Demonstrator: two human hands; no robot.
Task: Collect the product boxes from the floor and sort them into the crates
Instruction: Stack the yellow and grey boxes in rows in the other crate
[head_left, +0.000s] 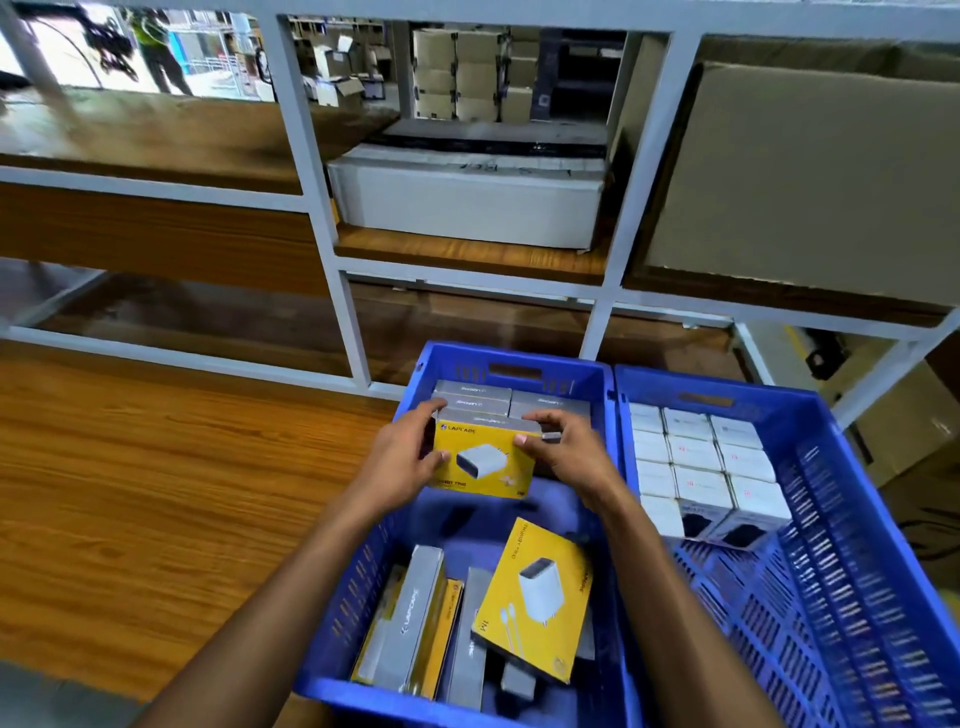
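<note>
I hold the yellow box (485, 462) with left hand (402, 457) and right hand (569, 452) gripping its sides, so it joins squarely the row at the left crate's (363, 571) far edge.

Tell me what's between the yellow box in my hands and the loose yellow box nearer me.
Head view: only the bare blue crate floor between held box and loose box.

Both arms outstretched, left hand (402, 454) and right hand (566, 449) gripping

Warehouse: metal racking (311, 171), stacked cartons (462, 73), blue crates (613, 395)
</note>
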